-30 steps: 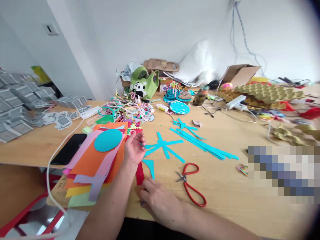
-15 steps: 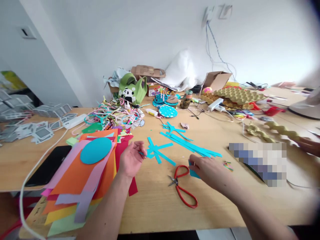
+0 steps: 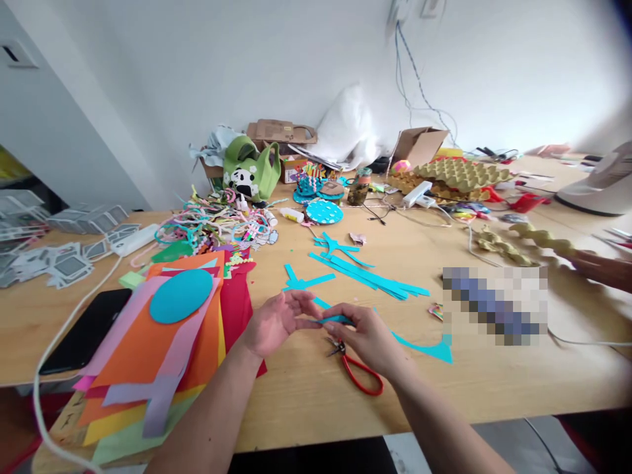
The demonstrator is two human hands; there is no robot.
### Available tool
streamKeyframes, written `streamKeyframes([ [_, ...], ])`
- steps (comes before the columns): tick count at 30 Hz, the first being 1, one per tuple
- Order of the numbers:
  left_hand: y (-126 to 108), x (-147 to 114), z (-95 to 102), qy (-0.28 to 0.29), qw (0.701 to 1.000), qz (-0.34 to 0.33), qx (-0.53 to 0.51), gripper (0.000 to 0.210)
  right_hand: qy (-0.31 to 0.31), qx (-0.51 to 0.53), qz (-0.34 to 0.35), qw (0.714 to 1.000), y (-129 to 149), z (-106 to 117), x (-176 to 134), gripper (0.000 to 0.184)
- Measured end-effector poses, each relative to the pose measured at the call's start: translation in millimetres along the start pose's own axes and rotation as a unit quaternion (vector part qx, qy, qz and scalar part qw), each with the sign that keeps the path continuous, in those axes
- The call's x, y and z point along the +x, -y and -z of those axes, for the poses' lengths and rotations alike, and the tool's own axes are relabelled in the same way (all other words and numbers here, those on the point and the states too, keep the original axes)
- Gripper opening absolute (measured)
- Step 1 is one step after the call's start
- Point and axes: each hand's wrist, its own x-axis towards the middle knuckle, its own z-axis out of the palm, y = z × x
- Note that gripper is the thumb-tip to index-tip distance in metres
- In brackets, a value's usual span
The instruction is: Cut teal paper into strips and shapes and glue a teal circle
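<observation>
My right hand (image 3: 368, 336) pinches a narrow piece of blue paper (image 3: 340, 319) between thumb and fingers. Palm up, my left hand (image 3: 281, 322) has loosely curled fingers apart, one reaching to the paper's left end. Just below lie red-handled scissors (image 3: 363, 376), one handle partly covered by my right hand. Beyond my hands, crossed blue strips (image 3: 311, 282) lie on the table, partly hidden. A bundle of blue paper strips (image 3: 372, 276) lies further right, with another crossed blue cluster (image 3: 338, 249) behind. A curved blue offcut (image 3: 434, 350) rests beside my right wrist.
Coloured paper sheets (image 3: 133, 336) lie left, with a blue paper disc (image 3: 181, 296) on top and a black phone (image 3: 81, 329) alongside. Scraps and a green bag (image 3: 251, 174) sit behind. At right, another person's hand (image 3: 605, 268) is by egg-carton strips (image 3: 543, 240).
My right hand has moved left with the blue paper, and my left hand has moved right to meet it. The curved blue offcut now shows on the table. The view has shifted slightly.
</observation>
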Motion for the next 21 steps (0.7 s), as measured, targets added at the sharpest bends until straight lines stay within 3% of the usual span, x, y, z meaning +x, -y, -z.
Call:
streamKeyframes([
  [4,-0.9,0.6,2.4,-0.032,0.999,-0.004,0.011,0.042,-0.033,-0.163,-0.013,0.986,-31.3,49.0,-17.8,0.028],
  [7,-1.2,0.7,4.7,-0.048,0.998,-0.017,0.024,0.041,-0.108,-0.315,-0.059,0.941,-71.4,80.2,-34.0,0.033],
  [10,-0.4,1.0,6.8,-0.051,0.998,-0.027,0.039,0.039,-0.118,-0.414,-0.046,0.902,-106.7,99.2,-47.3,0.040],
  [13,1.7,1.9,7.9,-0.058,0.997,-0.025,0.050,0.037,-0.147,-0.446,-0.018,0.883,-112.8,109.7,-46.3,0.051],
  [15,3.2,2.6,7.8,-0.069,0.996,-0.020,0.050,0.036,-0.168,-0.415,0.014,0.894,-98.1,112.8,-28.9,0.049],
  [17,4.2,2.9,7.1,-0.079,0.995,-0.015,0.052,0.036,-0.136,-0.376,0.031,0.916,-75.4,111.9,5.0,0.042],
  [21,4.1,2.9,5.4,-0.092,0.994,-0.001,0.061,0.038,-0.064,-0.353,-0.013,0.933,-41.9,98.5,107.8,0.029],
])
